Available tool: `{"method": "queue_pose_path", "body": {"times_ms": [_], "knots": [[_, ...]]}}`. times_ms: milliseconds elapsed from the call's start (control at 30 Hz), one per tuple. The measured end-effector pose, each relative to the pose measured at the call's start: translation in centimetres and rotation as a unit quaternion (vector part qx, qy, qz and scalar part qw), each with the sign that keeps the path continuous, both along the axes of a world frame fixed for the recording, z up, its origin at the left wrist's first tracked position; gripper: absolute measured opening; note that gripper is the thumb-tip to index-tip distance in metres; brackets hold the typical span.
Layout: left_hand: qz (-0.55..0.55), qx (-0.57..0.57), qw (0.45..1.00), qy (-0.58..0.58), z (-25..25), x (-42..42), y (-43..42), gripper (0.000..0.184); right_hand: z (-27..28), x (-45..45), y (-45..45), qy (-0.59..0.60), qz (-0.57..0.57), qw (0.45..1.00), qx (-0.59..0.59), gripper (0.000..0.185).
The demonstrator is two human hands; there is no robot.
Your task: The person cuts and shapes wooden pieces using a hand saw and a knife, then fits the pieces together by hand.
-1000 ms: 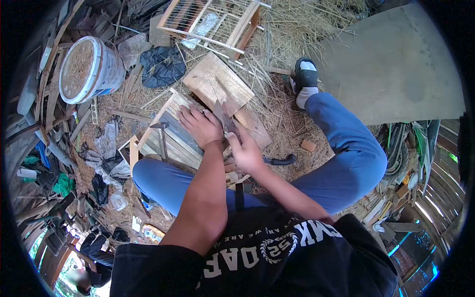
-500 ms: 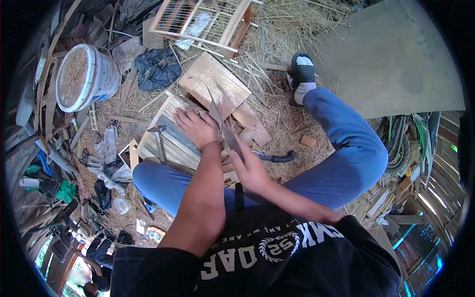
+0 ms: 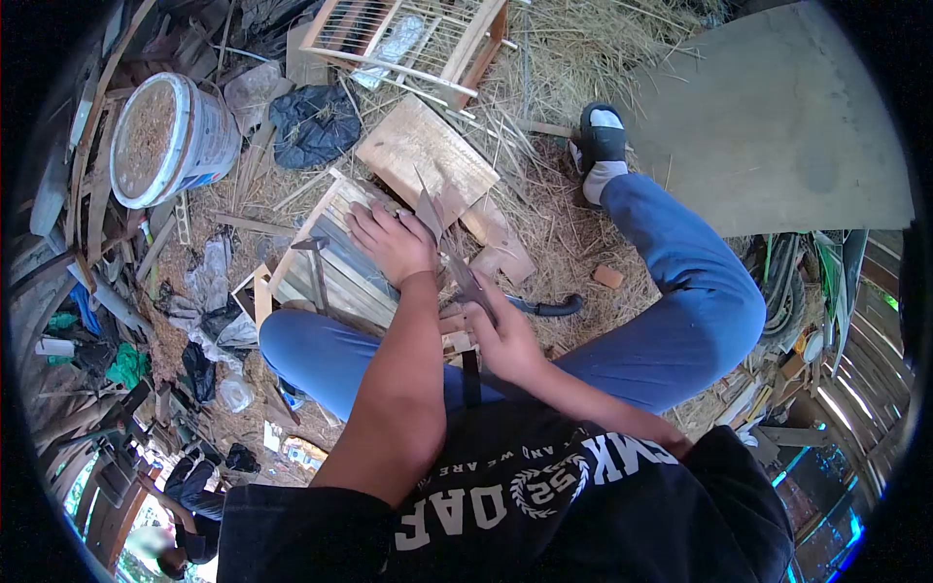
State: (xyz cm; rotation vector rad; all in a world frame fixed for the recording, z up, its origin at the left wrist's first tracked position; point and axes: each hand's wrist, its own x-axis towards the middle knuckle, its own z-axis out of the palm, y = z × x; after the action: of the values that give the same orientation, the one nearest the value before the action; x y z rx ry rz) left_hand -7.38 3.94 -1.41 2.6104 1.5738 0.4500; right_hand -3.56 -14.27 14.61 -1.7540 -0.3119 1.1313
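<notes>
Right hand [image 3: 505, 340]: fingers wrapped around a long, tapered, dark-grey metal blade [image 3: 465, 277], which lay beside the left hand [image 3: 394, 245]. Left hand: fingers outstretched over a grey-and-tan slatted wooden panel [image 3: 355, 277]; any grip underneath could not be told.

Floor [image 3: 559, 233] littered with loose straw and shavings. Directly on it: filled white bucket [image 3: 211, 141], crumpled black bag [image 3: 313, 126], barred wooden cage [image 3: 474, 44], slatted wooden panel [image 3: 335, 282] by the knee, small brown block [image 3: 608, 276], black curved handle [image 3: 556, 308]; big flat grey-green sheet [image 3: 777, 131] over at right
</notes>
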Motion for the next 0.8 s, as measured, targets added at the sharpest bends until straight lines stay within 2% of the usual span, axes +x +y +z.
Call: {"method": "queue_pose_path", "body": {"times_ms": [167, 233, 300, 367, 400, 500, 567, 633, 700, 767, 800], "knots": [[0.017, -0.017, 0.999, -0.04, 0.2, -0.2, 0.3, 0.051, -0.3, -0.8, 1.4, -0.029, 0.045, 0.998, -0.031, 0.061], [0.02, -0.024, 0.999, -0.035, 0.4, -0.3, -0.1, 0.05, -1.4, 0.2, -1.2, 0.013, 0.01, 1.0, 0.027, 0.061], [0.023, -0.028, 0.999, -0.034, 0.5, -0.1, 0.0, 0.051, -0.4, 0.2, -1.8, -0.128, 0.017, 0.985, 0.117, 0.062], [0.027, -0.041, 0.998, -0.025, 0.8, 0.1, -0.1, 0.052, 2.3, 0.8, -1.5, -0.047, 0.074, 0.996, -0.016, 0.063], [0.029, -0.052, 0.998, -0.017, 0.9, 0.3, 0.1, 0.054, 3.9, 1.2, -0.2, -0.052, 0.089, 0.995, -0.015, 0.064], [0.024, -0.074, 0.997, -0.003, 0.9, 0.2, 0.4, 0.059, 4.1, -1.0, 1.2, -0.006, 0.076, 0.997, -0.027, 0.066], [0.024, -0.077, 0.997, 0.014, 1.0, 0.4, 0.3, 0.061, 3.5, -0.4, -0.3, -0.03, 0.038, 0.999, 0.011, 0.065], [0.026, -0.08, 0.996, 0.033, 1.0, 0.2, 0.2, 0.062, 3.6, 1.6, -2.3, 0.037, 0.039, 0.998, -0.039, 0.063], [0.02, -0.067, 0.996, 0.047, 0.7, 0.0, 0.2, 0.064, 1.3, 1.0, -3.2, -0.118, 0.021, 0.992, 0.048, 0.057], [0.027, -0.072, 0.997, 0.011, 0.1, -0.1, 0.3, 0.063, 1.1, 1.4, -2.7, -0.089, 0.008, 0.996, 0.002, 0.052], [0.036, -0.077, 0.996, -0.023, 0.2, -0.1, 0.3, 0.062, 0.5, 1.5, -1.0, -0.111, -0.014, 0.994, 0.014, 0.048]]}}
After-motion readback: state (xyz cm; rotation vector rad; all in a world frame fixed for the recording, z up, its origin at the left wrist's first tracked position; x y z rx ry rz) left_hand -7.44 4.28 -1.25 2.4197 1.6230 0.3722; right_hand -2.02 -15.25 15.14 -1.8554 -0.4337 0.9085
